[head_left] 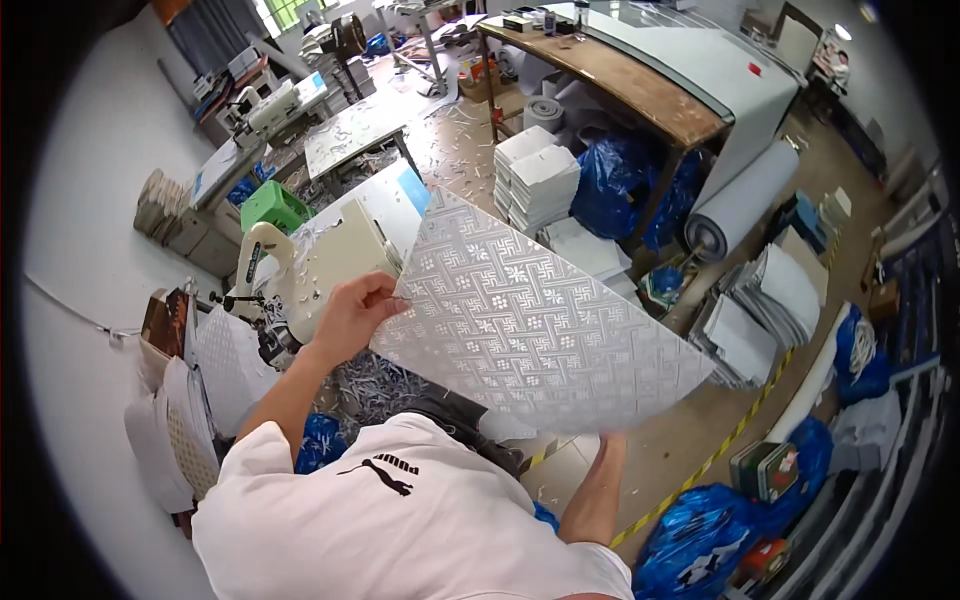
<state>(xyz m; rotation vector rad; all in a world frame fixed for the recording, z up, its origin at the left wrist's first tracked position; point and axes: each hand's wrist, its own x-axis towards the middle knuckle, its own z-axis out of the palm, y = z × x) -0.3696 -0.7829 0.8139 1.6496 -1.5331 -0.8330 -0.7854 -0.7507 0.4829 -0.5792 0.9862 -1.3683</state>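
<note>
A large silvery-grey patterned sheet [520,310] is held up in front of me, tilted, with its point toward the far side. My left hand [360,310] pinches its left edge between thumb and fingers. Under the near right part of the sheet goes my right hand [611,441]; only the wrist area shows, and its fingers are hidden. Left of the sheet stands a cream sewing machine [275,275] on a pale worktable [340,245] scattered with scraps.
Stacked white sheets [535,175] stand beyond, beside blue bags [610,180] under a brown-topped table [610,75]. A large roll [745,200] and a paper pile [745,330] lie to the right. Blue bags [700,540] crowd the near right; a green stool [275,208] is far left.
</note>
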